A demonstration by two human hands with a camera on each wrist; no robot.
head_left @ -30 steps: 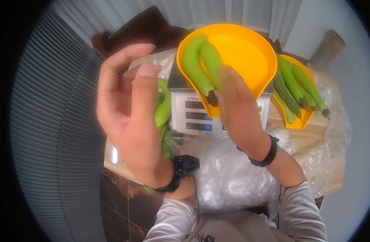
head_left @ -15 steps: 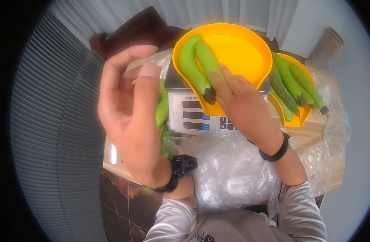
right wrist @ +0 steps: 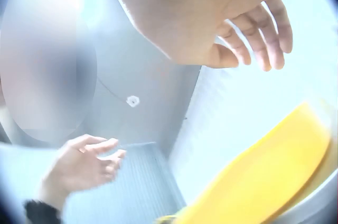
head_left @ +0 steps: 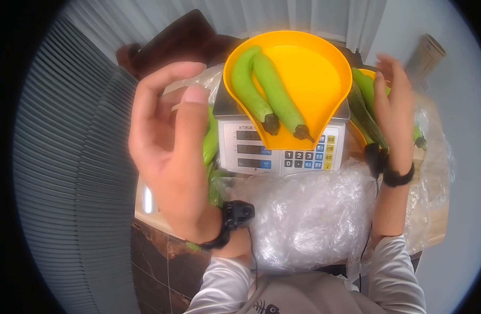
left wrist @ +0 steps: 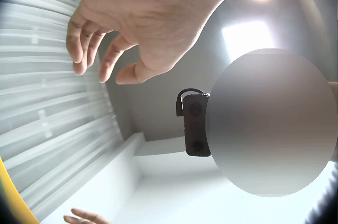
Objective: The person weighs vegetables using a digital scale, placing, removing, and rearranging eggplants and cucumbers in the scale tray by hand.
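Two long green eggplants (head_left: 278,91) with dark stem ends lie side by side in a yellow scoop-shaped pan (head_left: 319,73). The pan sits on a white digital scale (head_left: 255,168). My left hand (head_left: 169,152) is raised left of the scale, fingers loosely curved around nothing. Over a second yellow pan at the right is my right hand (head_left: 396,107), its fingers relaxed and holding nothing in the right wrist view. That pan carries several long green vegetables, including a darker ridged one (head_left: 362,112); the hand partly hides them.
Crumpled clear plastic bags (head_left: 308,220) lie in front of the scale, with more plastic at the table's right edge. Other green vegetables (head_left: 211,144) are at the scale's left, partly behind my left hand. A dark chair (head_left: 177,39) stands beyond the table.
My right hand has left the eggplants in the scale's pan and moved right, over the second pan. The right eggplant now shows whole. My left hand has hardly moved.
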